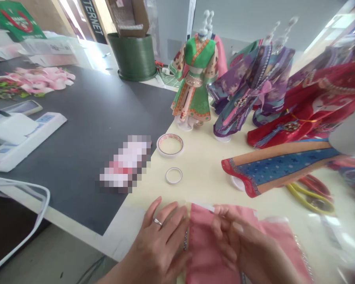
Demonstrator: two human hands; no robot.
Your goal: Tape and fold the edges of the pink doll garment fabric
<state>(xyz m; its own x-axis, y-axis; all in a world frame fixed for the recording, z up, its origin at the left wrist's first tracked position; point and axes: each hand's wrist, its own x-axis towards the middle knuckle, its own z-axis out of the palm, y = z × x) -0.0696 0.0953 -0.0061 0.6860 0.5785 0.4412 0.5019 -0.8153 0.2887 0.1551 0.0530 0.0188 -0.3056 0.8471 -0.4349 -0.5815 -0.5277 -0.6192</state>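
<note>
I rest the left hand (pixel 165 236), fingers (pixel 167 211) spread, gripping nothing, at the left edge of the pink fabric (pixel 202 240) on the counter (pixel 201 169); the right hand (pixel 239 238) pinches a white strip (pixel 203 206). Slack pressure could let the fabric skew.

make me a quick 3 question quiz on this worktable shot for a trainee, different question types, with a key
1. Multiple choice: what colour is the cloth by the right hand?
A) green
B) pink
C) yellow

2. True or false: the tape roll lies nearer the cloth than the thin hoop does.

3. Short answer: which of the person's hands wears a finger ring?

Key:
1. B, pink.
2. False; the thin hoop lies nearer the cloth.
3. The left hand.
</note>
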